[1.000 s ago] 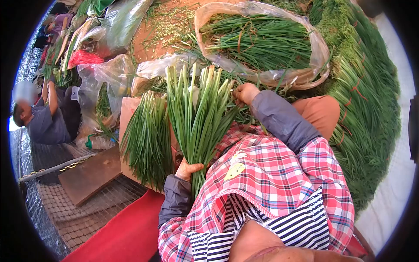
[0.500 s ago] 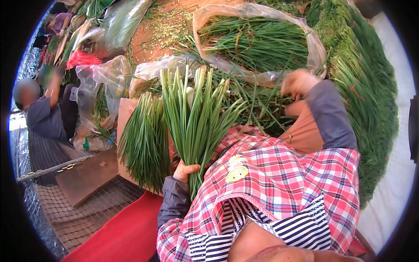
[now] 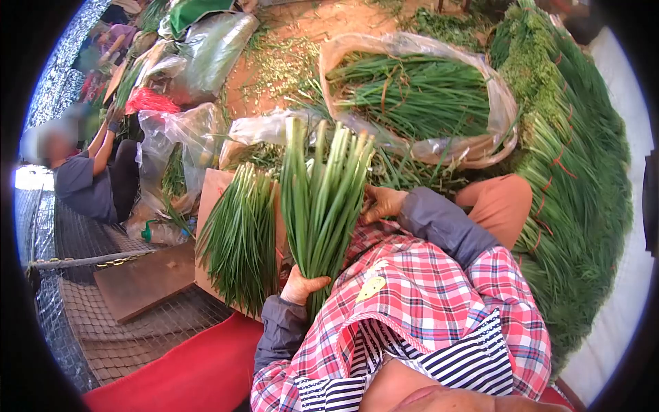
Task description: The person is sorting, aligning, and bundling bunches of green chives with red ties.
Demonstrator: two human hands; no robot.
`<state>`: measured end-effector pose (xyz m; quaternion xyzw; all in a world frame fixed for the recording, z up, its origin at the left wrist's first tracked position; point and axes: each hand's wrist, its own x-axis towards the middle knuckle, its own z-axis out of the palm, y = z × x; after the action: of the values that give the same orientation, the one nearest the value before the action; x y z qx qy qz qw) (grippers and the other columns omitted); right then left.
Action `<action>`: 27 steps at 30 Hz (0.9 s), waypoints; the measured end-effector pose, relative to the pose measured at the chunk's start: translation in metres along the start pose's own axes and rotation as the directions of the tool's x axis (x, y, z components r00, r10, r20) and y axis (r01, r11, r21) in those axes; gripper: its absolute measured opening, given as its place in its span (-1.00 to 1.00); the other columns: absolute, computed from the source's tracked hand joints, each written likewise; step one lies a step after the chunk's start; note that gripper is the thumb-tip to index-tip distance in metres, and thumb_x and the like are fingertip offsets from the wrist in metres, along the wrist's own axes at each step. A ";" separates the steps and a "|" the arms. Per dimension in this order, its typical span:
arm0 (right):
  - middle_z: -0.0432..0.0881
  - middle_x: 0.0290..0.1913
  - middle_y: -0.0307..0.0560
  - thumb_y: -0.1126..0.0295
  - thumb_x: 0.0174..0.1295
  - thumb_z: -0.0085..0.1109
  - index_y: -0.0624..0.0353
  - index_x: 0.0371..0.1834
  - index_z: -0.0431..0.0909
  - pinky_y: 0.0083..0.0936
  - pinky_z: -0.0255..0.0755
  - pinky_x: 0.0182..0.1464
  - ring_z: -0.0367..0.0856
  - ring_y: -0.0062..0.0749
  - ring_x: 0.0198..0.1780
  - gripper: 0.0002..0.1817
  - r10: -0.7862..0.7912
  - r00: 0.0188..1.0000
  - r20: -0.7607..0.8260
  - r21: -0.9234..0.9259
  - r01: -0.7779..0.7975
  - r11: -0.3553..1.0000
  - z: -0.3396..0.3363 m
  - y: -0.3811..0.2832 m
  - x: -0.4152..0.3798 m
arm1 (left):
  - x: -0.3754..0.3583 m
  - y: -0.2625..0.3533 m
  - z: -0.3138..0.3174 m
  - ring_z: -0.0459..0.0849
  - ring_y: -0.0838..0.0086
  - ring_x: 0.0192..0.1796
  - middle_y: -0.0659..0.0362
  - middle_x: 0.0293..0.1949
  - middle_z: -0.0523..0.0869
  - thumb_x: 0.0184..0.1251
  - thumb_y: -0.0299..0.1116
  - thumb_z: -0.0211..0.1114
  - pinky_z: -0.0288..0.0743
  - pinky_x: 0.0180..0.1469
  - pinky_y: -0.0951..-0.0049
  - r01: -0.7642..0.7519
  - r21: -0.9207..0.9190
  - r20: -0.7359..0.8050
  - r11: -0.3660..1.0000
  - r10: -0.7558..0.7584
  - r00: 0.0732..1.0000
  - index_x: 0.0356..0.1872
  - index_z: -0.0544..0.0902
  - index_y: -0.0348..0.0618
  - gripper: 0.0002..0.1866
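Note:
A bunch of garlic chives (image 3: 319,199) stands upright against my lap, pale cut ends up and green leaves down. My left hand (image 3: 304,285) is wrapped round its lower leaves. At the bunch's right edge, my right hand (image 3: 383,204) has its fingers curled in on the outer leaves; the fingertips are partly hidden. Just left of the held bunch, a second pile of garlic chives (image 3: 240,240) leans on a brown board (image 3: 213,196).
Ahead lies an open plastic bag (image 3: 504,103) filled with tied chives (image 3: 412,86). Bundled greens (image 3: 576,172) line the right side. A flat board (image 3: 147,281) rests on netting at left. Another person (image 3: 86,172) sits at far left beside a clear bag (image 3: 185,127).
My right hand has come left and down from above my knee to the edge of the bunch. The bunch is gathered more tightly; my left hand still grips it. The view has shifted slightly.

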<state>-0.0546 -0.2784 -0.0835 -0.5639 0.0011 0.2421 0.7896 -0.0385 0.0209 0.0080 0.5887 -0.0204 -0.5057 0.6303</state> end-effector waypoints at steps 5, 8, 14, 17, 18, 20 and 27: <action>0.23 0.29 -0.07 -0.10 -0.28 0.43 0.12 0.33 0.05 -0.27 0.07 0.28 0.14 -0.24 0.31 0.10 -0.415 0.908 0.056 0.411 0.358 0.838 0.029 -0.037 0.006 | 0.016 0.042 0.007 0.61 0.32 -0.09 0.02 -0.10 0.63 -0.13 -0.50 0.32 0.43 0.01 0.39 -0.227 0.438 0.032 0.870 0.237 0.971 0.13 0.39 -0.24 -0.36; 0.30 0.24 -0.10 -0.17 -0.28 0.38 0.16 0.23 0.22 -0.29 0.10 0.29 0.24 -0.26 0.26 0.01 -0.496 0.868 -0.015 0.521 0.430 0.737 0.056 -0.068 0.008 | 0.038 0.081 0.025 0.64 0.14 -0.19 -0.13 -0.16 0.61 -0.13 -0.41 0.31 0.50 -0.14 0.31 -0.232 0.866 0.003 0.444 0.459 0.888 0.23 0.25 -0.15 -0.24; 0.44 0.12 -0.06 -0.07 -0.22 0.40 0.22 0.17 0.28 -0.28 0.28 0.22 0.42 -0.27 0.14 -0.10 -0.470 0.845 -0.255 0.600 0.519 0.609 0.032 -0.089 0.024 | 0.061 0.127 0.075 0.61 0.05 -0.38 -0.09 -0.25 0.54 -0.18 -0.36 0.37 0.47 -0.39 0.18 0.077 0.987 0.013 -0.141 0.547 0.837 0.37 -0.14 -0.03 0.06; 0.45 0.09 0.07 0.14 -0.12 0.36 0.29 0.15 0.29 -0.23 0.33 0.19 0.46 -0.16 0.10 -0.23 -0.426 0.878 -0.218 0.715 0.441 0.542 0.030 -0.103 0.012 | 0.049 0.126 0.095 0.59 0.03 -0.24 -0.14 -0.10 0.48 -0.23 -0.32 0.43 0.50 -0.28 0.25 -0.032 0.982 0.127 -0.186 0.526 0.841 0.37 -0.14 -0.16 0.12; 0.45 0.09 0.09 0.18 -0.11 0.34 0.30 0.15 0.29 -0.21 0.33 0.19 0.46 -0.12 0.09 -0.26 -0.439 0.878 -0.191 0.746 0.421 0.516 0.027 -0.105 0.010 | 0.039 0.130 0.101 0.58 0.03 -0.18 -0.15 -0.04 0.46 -0.24 -0.32 0.45 0.51 -0.21 0.30 -0.090 0.985 0.154 -0.150 0.501 0.851 0.37 -0.13 -0.16 0.12; 0.44 0.10 0.12 0.20 -0.16 0.29 0.29 0.21 0.23 -0.07 0.32 0.16 0.44 -0.01 0.10 -0.19 -0.426 0.893 -0.146 0.738 0.385 0.555 0.025 -0.102 0.005 | 0.018 0.135 0.089 0.60 0.09 -0.18 -0.17 -0.08 0.51 -0.20 -0.28 0.44 0.50 -0.17 0.27 -0.335 0.942 0.305 -0.019 0.465 0.831 0.36 -0.04 -0.08 0.05; 0.48 0.05 0.12 0.20 -0.13 0.29 0.32 0.13 0.32 -0.16 0.46 0.03 0.52 -0.15 0.02 -0.29 -0.384 0.923 -0.022 0.732 0.276 0.623 0.030 -0.094 0.000 | 0.008 0.174 -0.014 0.57 0.34 -0.05 0.06 -0.05 0.54 -0.07 -0.34 0.42 0.54 -0.10 0.35 -0.592 0.095 -0.076 0.800 0.599 0.797 0.29 0.21 0.00 -0.18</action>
<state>-0.0268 -0.2744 0.0111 -0.1793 -0.0613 0.1104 0.9757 0.0808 -0.0097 0.1322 0.5980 -0.1887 -0.2502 0.7377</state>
